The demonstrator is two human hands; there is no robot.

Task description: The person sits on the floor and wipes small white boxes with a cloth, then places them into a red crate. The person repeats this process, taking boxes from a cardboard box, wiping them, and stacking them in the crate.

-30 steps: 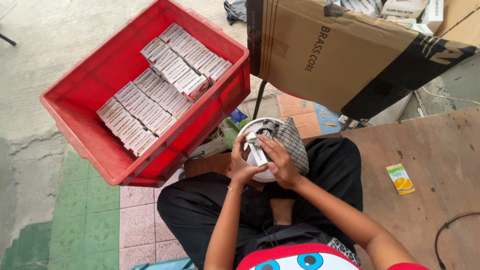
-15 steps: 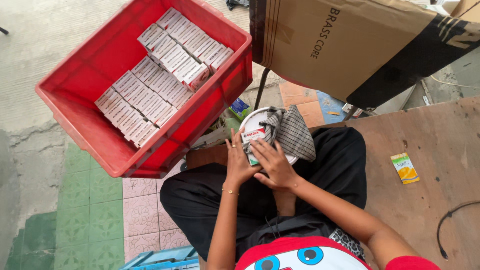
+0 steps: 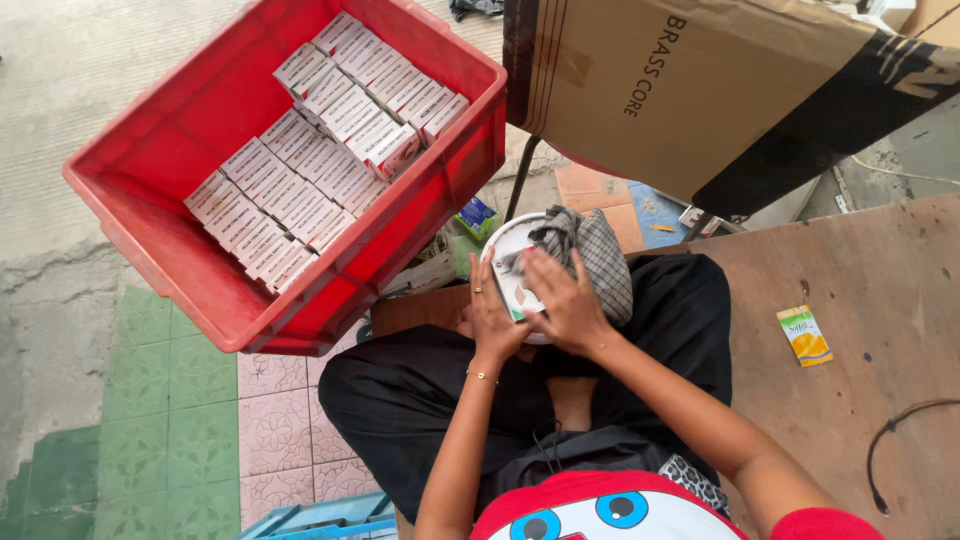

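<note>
- The left hand [image 3: 492, 312] is held against the near left edge of a round white bowl [image 3: 510, 262]; its fingers are curled onto something small and white there, though what exactly is pinched cannot be told.
- The right hand [image 3: 562, 300] is laid flat over the top of the same bowl, fingers spread and loosely open; whether anything is gripped beneath the palm is hidden.
- The bowl is kept in the lap, above the black trousers [image 3: 420, 390], and is partly draped on its far right side by a checked grey cloth [image 3: 592, 252].
- To the left, a red plastic crate [image 3: 200, 140] is seen tilted up, well apart from both hands.
- Inside the crate, small white boxes [image 3: 320, 150] are packed in neat diagonal rows across the right half of its floor.
- The left half of the crate floor is seen bare and red, so the filling is judged to be about half done, with a similar share left.
- A brown cardboard carton [image 3: 700, 90] is seen beyond the bowl, above the far edge of a wooden board [image 3: 870, 290].
- On that board, well to the right of the hands, a small yellow and green sachet [image 3: 805, 335] is left lying, and a dark cable [image 3: 885, 440] is seen curling nearer the right edge.
</note>
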